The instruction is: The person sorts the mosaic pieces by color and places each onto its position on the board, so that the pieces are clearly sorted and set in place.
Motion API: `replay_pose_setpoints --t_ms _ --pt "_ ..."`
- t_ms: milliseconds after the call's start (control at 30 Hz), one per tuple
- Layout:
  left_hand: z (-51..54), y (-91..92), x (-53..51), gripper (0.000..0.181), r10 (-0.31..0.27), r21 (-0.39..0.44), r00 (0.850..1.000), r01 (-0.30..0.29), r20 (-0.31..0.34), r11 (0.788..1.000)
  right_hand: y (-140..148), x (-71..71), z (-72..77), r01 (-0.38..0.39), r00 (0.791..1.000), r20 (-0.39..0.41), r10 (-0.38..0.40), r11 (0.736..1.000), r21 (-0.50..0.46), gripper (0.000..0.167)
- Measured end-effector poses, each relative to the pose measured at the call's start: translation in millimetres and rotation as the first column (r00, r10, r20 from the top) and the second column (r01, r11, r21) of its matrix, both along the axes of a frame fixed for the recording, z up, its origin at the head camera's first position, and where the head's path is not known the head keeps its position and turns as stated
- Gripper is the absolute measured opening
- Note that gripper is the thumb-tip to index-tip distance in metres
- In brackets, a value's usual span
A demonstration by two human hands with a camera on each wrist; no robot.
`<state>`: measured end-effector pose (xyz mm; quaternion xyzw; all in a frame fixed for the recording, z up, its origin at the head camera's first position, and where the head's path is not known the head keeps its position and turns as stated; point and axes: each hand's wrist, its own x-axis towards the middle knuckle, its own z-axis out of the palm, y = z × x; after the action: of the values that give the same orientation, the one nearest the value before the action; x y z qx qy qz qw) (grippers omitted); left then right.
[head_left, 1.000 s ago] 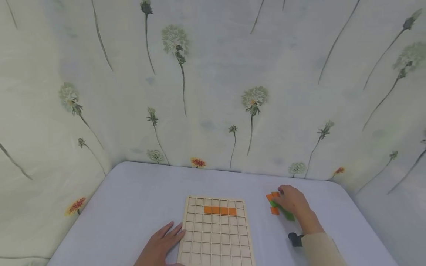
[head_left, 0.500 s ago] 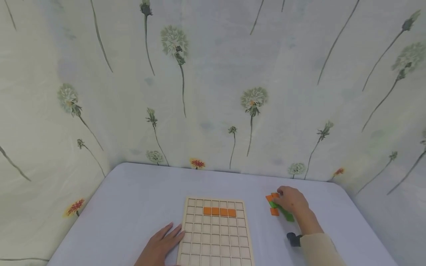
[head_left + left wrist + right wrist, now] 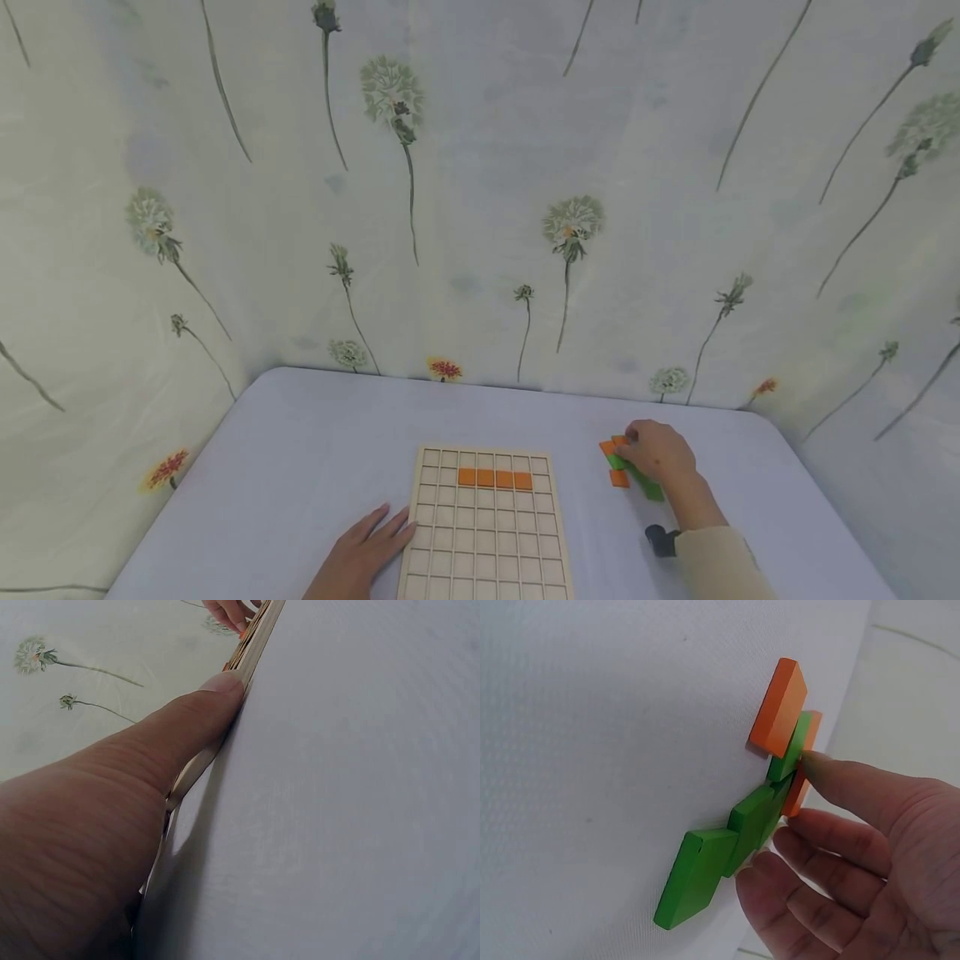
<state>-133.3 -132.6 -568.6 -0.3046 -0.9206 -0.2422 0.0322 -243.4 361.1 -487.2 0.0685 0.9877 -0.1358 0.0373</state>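
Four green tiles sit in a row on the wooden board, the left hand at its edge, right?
Not quite: the head view shows four orange tiles in that row on the wooden board; the left hand is indeed at its edge.

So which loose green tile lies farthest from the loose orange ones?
The green tile at the group's lower-left end in the right wrist view; the other green tiles all sit closer to the loose orange tiles.

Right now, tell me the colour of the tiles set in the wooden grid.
Orange tiles sit in the wooden grid; the head view shows them best.
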Motion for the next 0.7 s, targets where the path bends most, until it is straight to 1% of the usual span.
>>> replay_pose_setpoints --t_ms 167,267,400,500,567,700 --pt "0.0 0.2 0.0 0.103 -0.004 -0.002 1.0 0.004 0.005 1.0 -0.5 0.4 1.3 0.005 1.0 0.003 -0.006 1.0 0.001 0.037" --pt "0.2 -0.2 0.6 0.102 -0.004 0.001 1.0 0.004 -0.023 1.0 -0.7 -0.3 1.9 0.021 1.0 0.016 -0.021 1.0 0.005 0.036" --pt "0.3 -0.9 2.0 0.101 -0.004 0.001 0.997 0.004 -0.082 1.0 -0.9 -1.2 2.1 0.042 0.998 0.038 -0.043 0.999 0.019 0.035" --pt "0.9 -0.6 3.4 0.101 0.001 -0.004 0.995 -0.001 -0.097 1.0 -1.2 -1.0 1.8 0.057 0.997 0.046 -0.058 0.998 0.019 0.035" --pt "1.5 0.1 4.2 0.101 0.008 -0.009 0.997 -0.009 -0.082 1.0 -1.5 -0.2 1.6 0.061 0.997 0.037 -0.061 0.998 0.012 0.034" --pt "1.8 1.4 4.8 0.096 0.022 -0.01 0.999 -0.023 -0.041 1.0 -0.8 1.8 0.1 0.043 0.999 -0.002 -0.043 0.999 0.002 0.033"
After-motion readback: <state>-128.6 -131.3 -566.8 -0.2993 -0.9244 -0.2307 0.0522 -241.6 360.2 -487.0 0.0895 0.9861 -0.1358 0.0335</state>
